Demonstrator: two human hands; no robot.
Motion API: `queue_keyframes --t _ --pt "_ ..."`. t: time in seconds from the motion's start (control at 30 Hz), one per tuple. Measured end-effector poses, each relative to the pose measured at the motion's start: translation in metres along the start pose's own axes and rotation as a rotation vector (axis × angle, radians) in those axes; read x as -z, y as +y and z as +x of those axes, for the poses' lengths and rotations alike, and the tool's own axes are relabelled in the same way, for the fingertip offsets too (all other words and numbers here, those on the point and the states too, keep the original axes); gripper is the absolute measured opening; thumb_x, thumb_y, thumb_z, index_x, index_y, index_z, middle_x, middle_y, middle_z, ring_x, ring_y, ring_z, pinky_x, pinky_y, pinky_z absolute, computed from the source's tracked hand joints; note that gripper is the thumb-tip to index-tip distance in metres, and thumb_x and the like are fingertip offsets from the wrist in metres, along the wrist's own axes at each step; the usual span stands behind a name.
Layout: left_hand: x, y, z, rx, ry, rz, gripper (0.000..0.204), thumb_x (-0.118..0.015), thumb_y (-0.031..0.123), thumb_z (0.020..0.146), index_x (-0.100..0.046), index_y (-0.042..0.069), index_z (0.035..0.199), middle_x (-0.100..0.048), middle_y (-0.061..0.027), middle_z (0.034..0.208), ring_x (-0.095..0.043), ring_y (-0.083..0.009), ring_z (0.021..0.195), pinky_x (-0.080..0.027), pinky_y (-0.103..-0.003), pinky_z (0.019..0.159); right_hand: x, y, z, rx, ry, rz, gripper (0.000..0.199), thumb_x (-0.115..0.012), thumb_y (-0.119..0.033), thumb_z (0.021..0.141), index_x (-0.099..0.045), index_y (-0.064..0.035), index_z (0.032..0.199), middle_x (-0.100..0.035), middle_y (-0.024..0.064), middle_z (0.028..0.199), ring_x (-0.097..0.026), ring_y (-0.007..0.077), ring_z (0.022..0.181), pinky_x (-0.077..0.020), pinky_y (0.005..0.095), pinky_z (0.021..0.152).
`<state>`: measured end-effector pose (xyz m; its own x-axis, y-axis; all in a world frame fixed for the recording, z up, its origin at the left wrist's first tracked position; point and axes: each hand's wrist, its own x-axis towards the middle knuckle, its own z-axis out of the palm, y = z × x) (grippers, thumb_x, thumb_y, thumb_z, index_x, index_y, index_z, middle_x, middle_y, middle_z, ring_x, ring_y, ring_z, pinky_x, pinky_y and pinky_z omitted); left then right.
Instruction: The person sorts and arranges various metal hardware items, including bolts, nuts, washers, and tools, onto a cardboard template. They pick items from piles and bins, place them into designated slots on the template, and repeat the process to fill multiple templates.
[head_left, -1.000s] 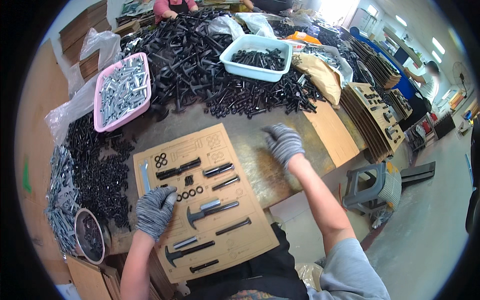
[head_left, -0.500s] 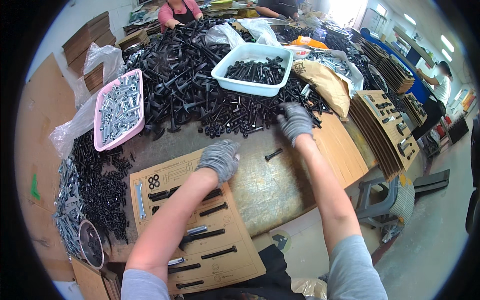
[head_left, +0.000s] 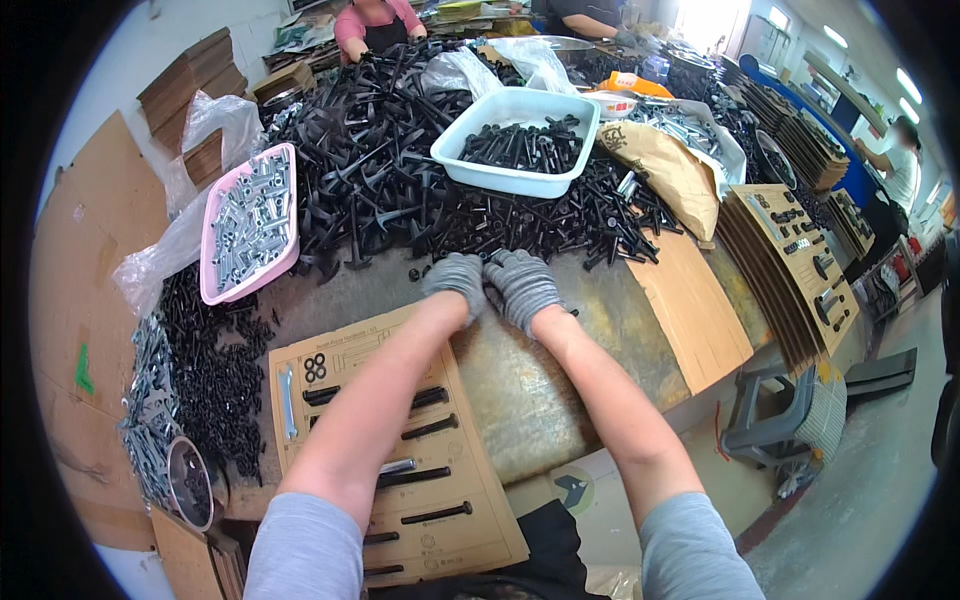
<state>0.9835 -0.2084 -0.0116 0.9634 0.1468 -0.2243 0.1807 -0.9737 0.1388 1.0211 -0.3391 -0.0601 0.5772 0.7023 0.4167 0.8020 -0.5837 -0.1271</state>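
Cardboard sheet with black bolts juts over the near edge of the table, left part; wrench near sheet's far left corner. Beyond its far edge, gloved left hand and right hand sit side by side, fingers curled; fingertips hidden, can't tell if pinching. Black bolt pile just past them. Pink tub left, pale blue tub farther back.

Around us, ceiling lights glow
We see a white wall at left, a glaring opening behind, a grey stool on pale floor.
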Motion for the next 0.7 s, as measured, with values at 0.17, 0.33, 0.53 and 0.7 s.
queue_keyframes --t 0.17,0.33,0.53,0.7 --pt "-0.03 0.034 -0.032 -0.028 0.057 -0.077 0.036 -0.065 0.014 0.075 -0.061 0.004 0.11 -0.059 -0.0203 0.116 -0.058 -0.0353 0.108 -0.049 -0.04 0.091 0.032 0.003 -0.049 0.047 -0.118 0.024 0.022 -0.062 -0.019 0.077 -0.065 -0.0105 0.097 -0.061 0.0103 0.098 -0.057 0.0299 0.093 -0.0485 0.0415 0.08" --pt "-0.043 0.051 -0.091 -0.17 0.102 -0.246 0.036 -0.07 0.018 0.075 -0.061 0.003 0.107 -0.061 -0.0193 0.11 -0.06 -0.0346 0.101 -0.049 -0.039 0.089 0.051 0.005 -0.105 0.027 -0.082 0.155 0.021 -0.063 -0.017 0.078 -0.064 -0.0108 0.098 -0.062 0.0108 0.09 -0.059 0.031 0.087 -0.0482 0.0419 0.081" --pt "-0.061 0.049 -0.122 -0.192 0.154 -0.421 0.041 -0.07 0.017 0.076 -0.059 0.002 0.112 -0.063 -0.0197 0.105 -0.063 -0.0321 0.097 -0.049 -0.038 0.087 0.069 -0.002 -0.146 -0.06 0.174 0.26 0.032 -0.066 -0.013 0.076 -0.062 -0.0094 0.107 -0.064 0.0128 0.095 -0.06 0.0332 0.089 -0.0473 0.0424 0.085" --pt "-0.048 0.05 -0.135 -0.232 0.028 -0.45 0.041 -0.072 0.022 0.075 -0.061 0.003 0.11 -0.064 -0.0179 0.104 -0.063 -0.0316 0.096 -0.049 -0.038 0.086 0.094 -0.018 -0.175 -0.358 0.162 0.329 0.033 -0.067 -0.013 0.077 -0.063 -0.0084 0.109 -0.065 0.0128 0.095 -0.062 0.0314 0.09 -0.0496 0.0401 0.082"
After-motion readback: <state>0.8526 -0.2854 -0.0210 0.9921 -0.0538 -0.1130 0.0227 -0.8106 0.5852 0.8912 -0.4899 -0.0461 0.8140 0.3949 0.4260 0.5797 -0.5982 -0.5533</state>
